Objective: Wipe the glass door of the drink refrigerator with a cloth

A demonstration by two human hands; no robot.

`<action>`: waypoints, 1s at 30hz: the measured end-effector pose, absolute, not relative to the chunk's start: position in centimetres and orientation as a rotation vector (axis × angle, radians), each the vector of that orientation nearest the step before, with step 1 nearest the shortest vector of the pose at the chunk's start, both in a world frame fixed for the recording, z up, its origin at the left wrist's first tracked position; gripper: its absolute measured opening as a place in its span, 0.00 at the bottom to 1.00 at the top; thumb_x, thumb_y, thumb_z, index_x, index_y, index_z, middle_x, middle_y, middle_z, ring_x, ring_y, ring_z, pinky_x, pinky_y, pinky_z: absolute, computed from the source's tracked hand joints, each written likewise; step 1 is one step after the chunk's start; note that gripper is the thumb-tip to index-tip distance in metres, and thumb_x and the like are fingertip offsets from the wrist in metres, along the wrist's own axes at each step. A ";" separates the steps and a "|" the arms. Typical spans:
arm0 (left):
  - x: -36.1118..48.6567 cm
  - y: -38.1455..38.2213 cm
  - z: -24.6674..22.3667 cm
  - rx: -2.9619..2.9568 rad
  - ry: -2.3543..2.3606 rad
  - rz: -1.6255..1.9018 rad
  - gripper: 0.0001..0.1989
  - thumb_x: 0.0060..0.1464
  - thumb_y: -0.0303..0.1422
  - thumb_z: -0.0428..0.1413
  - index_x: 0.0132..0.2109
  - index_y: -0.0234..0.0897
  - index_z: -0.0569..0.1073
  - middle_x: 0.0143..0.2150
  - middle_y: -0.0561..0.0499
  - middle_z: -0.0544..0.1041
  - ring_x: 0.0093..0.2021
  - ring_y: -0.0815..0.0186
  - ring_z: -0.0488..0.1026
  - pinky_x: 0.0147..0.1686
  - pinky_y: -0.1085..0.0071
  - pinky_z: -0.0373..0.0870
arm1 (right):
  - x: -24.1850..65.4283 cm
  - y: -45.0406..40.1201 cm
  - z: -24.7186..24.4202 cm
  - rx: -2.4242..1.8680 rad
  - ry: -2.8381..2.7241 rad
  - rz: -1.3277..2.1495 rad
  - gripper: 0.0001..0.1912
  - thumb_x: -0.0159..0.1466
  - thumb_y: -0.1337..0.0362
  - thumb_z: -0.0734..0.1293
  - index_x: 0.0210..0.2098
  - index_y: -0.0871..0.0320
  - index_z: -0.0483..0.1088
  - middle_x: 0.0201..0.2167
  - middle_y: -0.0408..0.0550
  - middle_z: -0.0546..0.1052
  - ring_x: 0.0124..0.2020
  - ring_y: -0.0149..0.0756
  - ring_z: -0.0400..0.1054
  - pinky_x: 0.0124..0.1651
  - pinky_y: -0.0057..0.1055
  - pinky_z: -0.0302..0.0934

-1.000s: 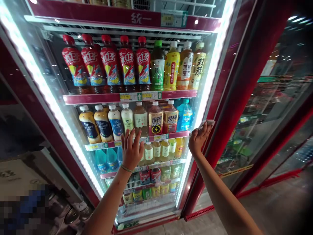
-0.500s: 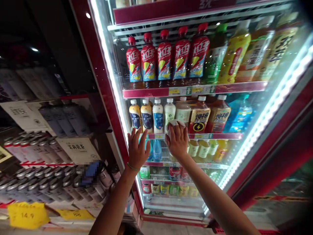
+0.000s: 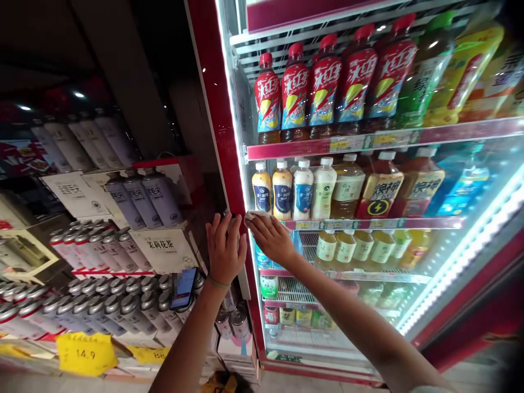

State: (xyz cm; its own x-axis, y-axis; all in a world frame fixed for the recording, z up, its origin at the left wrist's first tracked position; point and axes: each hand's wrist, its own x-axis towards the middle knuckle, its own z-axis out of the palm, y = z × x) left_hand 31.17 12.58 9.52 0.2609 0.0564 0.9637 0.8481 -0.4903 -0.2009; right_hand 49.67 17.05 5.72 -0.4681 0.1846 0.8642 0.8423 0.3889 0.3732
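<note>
A lit fridge with a glass door and red frame (image 3: 219,114) stands before me, with bottles on its shelves. My right hand (image 3: 270,236) lies on the glass near the door's left edge, pressing a pale cloth (image 3: 252,216) that shows past its fingertips. My left hand (image 3: 226,248) is just left of it, fingers spread over the red frame, holding nothing. Behind the glass, small white-capped bottles (image 3: 282,191) stand right above my right hand, and red-capped tea bottles (image 3: 325,87) fill the shelf higher up.
Left of the fridge, a display holds rows of silver-topped cans (image 3: 118,305), grey bottles (image 3: 149,196), white boxes (image 3: 161,245) and a yellow price sign (image 3: 85,355). A phone (image 3: 183,289) with a lit screen rests among the cans.
My right hand has slid left across the glass with the cloth, from mid-door to the left edge, close to my left hand. The view has shifted left, showing more of the display.
</note>
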 end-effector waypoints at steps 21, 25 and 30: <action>33.1 12.5 9.7 -1.790 -0.788 -1.399 0.32 0.66 0.29 0.57 0.74 0.37 0.61 0.69 0.35 0.69 0.78 0.49 0.53 0.76 0.48 0.49 | 59.5 16.0 17.5 -1.039 -1.902 -1.184 0.39 0.76 0.62 0.59 0.79 0.50 0.36 0.78 0.49 0.55 0.78 0.47 0.50 0.77 0.55 0.50; 36.0 12.1 10.1 -1.811 -0.749 -1.446 0.31 0.66 0.29 0.56 0.74 0.38 0.61 0.70 0.36 0.68 0.78 0.50 0.52 0.76 0.48 0.49 | 61.6 16.2 23.7 -1.078 -1.731 -1.149 0.37 0.77 0.59 0.57 0.79 0.53 0.37 0.78 0.52 0.53 0.79 0.52 0.46 0.79 0.60 0.41; 39.1 12.1 9.7 -1.862 -0.755 -1.466 0.29 0.67 0.29 0.56 0.73 0.36 0.63 0.69 0.36 0.69 0.78 0.50 0.52 0.76 0.49 0.49 | 62.0 14.4 11.0 -1.056 -2.053 -1.039 0.39 0.75 0.60 0.61 0.79 0.45 0.37 0.77 0.41 0.58 0.77 0.43 0.53 0.76 0.50 0.55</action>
State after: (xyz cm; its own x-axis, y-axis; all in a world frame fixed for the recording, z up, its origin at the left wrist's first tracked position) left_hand 39.06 12.11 9.72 0.2118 0.0491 0.9761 0.7664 -0.6280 -0.1347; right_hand 61.95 14.43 11.04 -0.5032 0.3807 0.7758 0.8505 0.3770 0.3667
